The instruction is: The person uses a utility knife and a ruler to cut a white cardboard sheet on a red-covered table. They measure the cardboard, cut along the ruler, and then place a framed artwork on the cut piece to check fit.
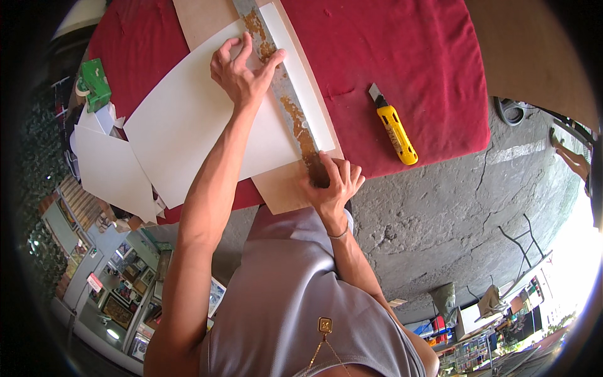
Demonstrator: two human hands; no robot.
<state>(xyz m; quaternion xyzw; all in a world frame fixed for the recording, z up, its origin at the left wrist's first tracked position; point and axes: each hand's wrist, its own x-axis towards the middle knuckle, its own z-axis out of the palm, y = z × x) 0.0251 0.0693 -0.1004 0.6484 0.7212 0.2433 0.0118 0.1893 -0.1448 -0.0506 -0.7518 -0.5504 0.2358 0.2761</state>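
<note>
A long metal straightedge [291, 107], grey with rusty brown patches, lies lengthwise over a large white sheet of board [188, 119]. My left hand [240, 75] holds its far part, the thumb on the right edge and a fingertip on the left edge. At the near end my right hand [334, 182] grips the straightedge between thumb and fingers. A narrow white strip of the sheet shows to the right of the metal. Beneath the sheet is a tan backing board [281, 188]. A yellow utility knife [397, 134], blade out, rests to the right, apart from both hands.
A red cloth [414, 50] covers the table under everything. At the left edge are a green box [95, 85] and white board offcuts [113, 169]. Cracked grey concrete floor [427, 220] lies beyond the table's near edge. Another person's leg [571, 160] shows far right.
</note>
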